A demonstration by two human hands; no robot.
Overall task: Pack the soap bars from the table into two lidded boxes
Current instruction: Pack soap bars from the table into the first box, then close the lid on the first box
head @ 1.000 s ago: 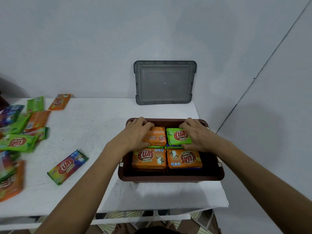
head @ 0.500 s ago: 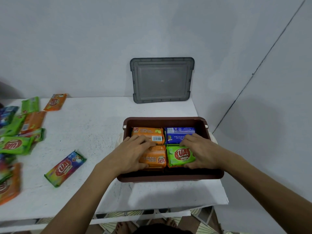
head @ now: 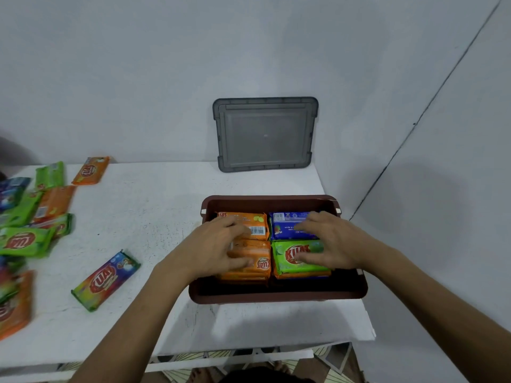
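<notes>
Head camera, looking down: a person reaches both forearms in from 6 o'clock over one open brown box at the 3 o'clock end of a white table. The left hand lies palm down, fingers spread and nearly straight, across the box's left half. It covers parts of the far orange bar at 10 o'clock and the near orange bar at 8 o'clock. The right hand mirrors it, fingers fanned wide and flat over the blue bar at 2 o'clock and the green bar at 4 o'clock. Neither hand grips anything.

Four bars show on top in the box: two orange, one blue, one green. Wrapper edges show beneath them, their number unclear. One grey lid leans against the wall at 12 o'clock from the box, apart from it. One multicoloured bar lies alone at 8 o'clock from the box. Farther out at 9 o'clock, loose bars in green, orange and blue overlap and run off the frame's edge, too blurred to count.
</notes>
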